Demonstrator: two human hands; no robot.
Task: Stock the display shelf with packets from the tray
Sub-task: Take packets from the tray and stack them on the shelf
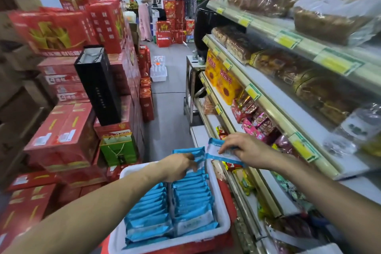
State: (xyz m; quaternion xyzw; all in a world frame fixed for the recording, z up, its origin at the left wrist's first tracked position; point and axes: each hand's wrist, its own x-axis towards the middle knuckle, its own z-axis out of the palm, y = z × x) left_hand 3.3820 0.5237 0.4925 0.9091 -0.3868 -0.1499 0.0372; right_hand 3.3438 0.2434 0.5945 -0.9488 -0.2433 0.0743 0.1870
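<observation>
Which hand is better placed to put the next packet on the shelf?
The right hand. It already holds a blue packet lifted clear of the tray, on the display shelf side. The left hand is down among the tray's packets.

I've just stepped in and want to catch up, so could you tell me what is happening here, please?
A person is restocking a shop shelf. Their right hand holds one blue packet lifted towards the display shelf, while the left hand reaches among the packets at the far end of the tray. The tray is nearly full, with two rows of blue packets.
</observation>
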